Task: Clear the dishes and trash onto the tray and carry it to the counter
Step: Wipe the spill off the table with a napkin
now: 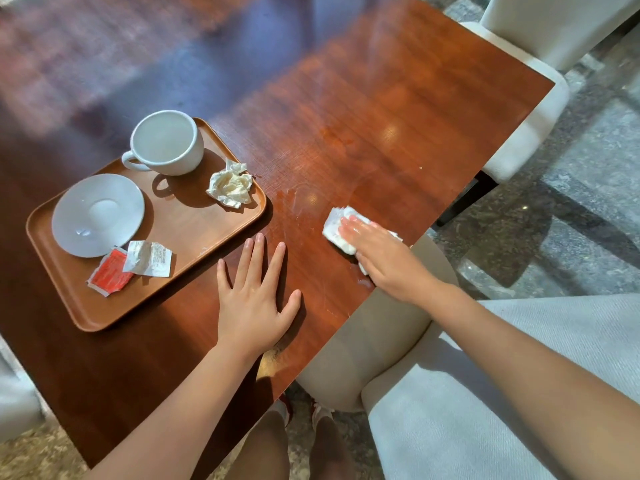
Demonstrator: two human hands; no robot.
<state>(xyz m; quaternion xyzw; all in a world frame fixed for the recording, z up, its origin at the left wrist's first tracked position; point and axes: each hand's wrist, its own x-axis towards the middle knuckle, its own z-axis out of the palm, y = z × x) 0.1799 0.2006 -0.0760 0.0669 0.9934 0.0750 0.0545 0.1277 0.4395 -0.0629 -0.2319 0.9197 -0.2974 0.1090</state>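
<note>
- Dark wooden table [398, 109] fills most of the head view, with pale upholstered chairs [540, 46] around it and a grey stone floor [588, 209] at the right.
- On the left part of the table lies a brown tray [194, 233]. It carries a white cup [168, 142] standing upright, a white saucer [98, 214], a crumpled napkin [231, 184], a red packet [110, 273] and a torn white packet [149, 259].
- The left hand [254, 299] lies flat on the wood just beside the near edge of the tray, fingers spread wide, holding nothing.
- The right hand [381, 254] presses a folded white tissue [337, 225] onto the table near its right edge, palm down and fingers straight on top of it. Wet streaks shine on the wood between the tissue and the tray.
- My judgement: the clearing is almost done, because the dishes and trash in view are already on the tray. What is left is the tissue, which is not yet on the tray, and then carrying the tray to the counter.
- The counter is not in view. The far end of the table is blurred, so I cannot tell if something is left there. Part of the tissue is hidden under the right hand.
</note>
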